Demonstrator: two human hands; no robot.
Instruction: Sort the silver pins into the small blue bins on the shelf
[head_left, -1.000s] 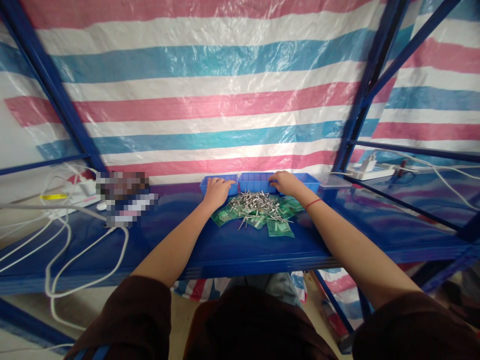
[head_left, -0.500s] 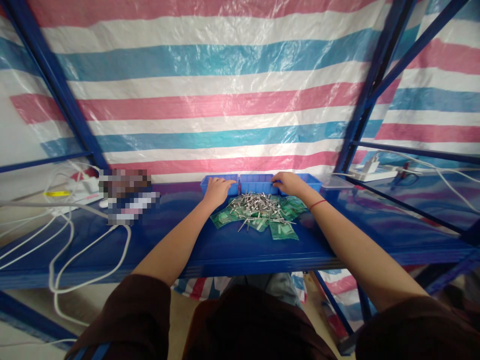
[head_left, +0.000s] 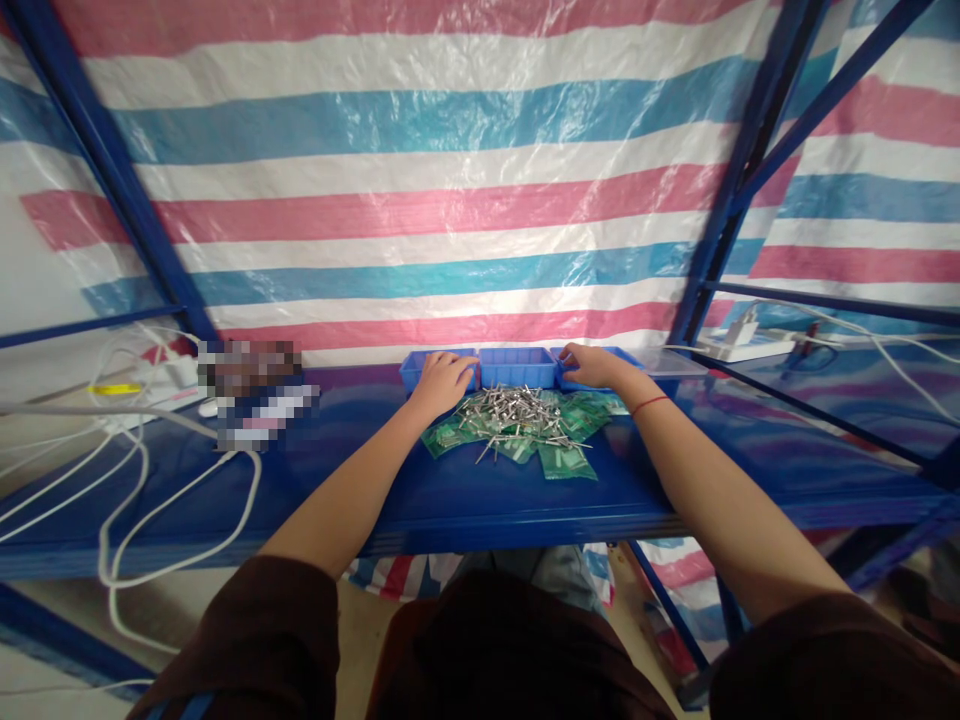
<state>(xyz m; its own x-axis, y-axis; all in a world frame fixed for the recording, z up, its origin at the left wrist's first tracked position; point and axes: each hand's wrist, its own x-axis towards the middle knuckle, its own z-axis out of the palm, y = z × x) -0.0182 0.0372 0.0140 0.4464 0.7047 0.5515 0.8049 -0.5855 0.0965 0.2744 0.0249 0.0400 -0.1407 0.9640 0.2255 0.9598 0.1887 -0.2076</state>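
Three blue plastic bins stand in a row at the back of the table. My left hand (head_left: 442, 384) rests over the left bin (head_left: 412, 372), its fingers spread and nothing seen in them. At the near left end of the right bin (head_left: 624, 358) is my right hand (head_left: 589, 367), fingers bent and apart; I see nothing held. Between the hands stands the middle bin (head_left: 517, 370). In front of the bins lies a heap of thin silvery metal pins like rivets (head_left: 517, 407), on and among several small green plastic bags (head_left: 566, 462).
The blue tabletop (head_left: 465, 500) runs across, its front edge close to my body. White cables (head_left: 142, 480) and a power strip (head_left: 169, 385) lie at left, beside a blurred item. A clear plastic lid or tray (head_left: 675, 362) and another power strip (head_left: 750, 346) are at right.
My right hand has shifted right, off the end of the middle bin and onto the right bin. The left hand has turned slightly and stays over the left bin.
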